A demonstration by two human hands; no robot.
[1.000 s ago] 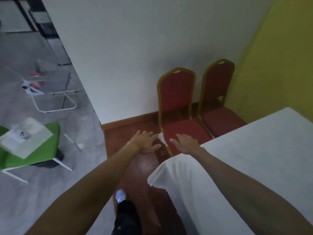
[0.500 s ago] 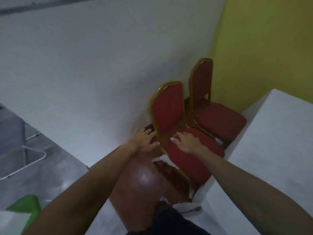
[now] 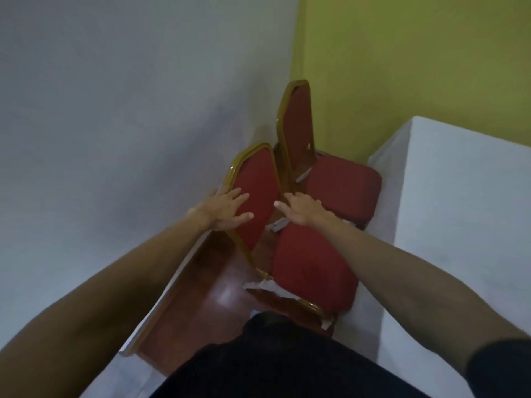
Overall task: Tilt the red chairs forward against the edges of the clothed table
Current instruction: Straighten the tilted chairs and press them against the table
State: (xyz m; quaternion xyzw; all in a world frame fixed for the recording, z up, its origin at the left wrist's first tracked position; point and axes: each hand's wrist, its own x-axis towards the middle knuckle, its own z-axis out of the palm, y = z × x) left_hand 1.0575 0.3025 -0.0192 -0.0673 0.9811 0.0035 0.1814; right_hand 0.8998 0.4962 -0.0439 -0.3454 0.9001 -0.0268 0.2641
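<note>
Below centre of the frame, the left hand (image 3: pixel 227 206) lies flat on the red backrest of the near chair (image 3: pixel 310 271), fingers (image 3: pixel 240 196) spread apart and thumb across the fabric, not closed round the gold frame. Just beside it the right hand (image 3: pixel 298 209) reaches over the gap above the seat, fingers apart, holding nothing. A second red chair (image 3: pixel 342 186) stands behind it, upright, in the corner. Both seats sit close to the white-clothed bench (image 3: pixel 465 214) at right.
</note>
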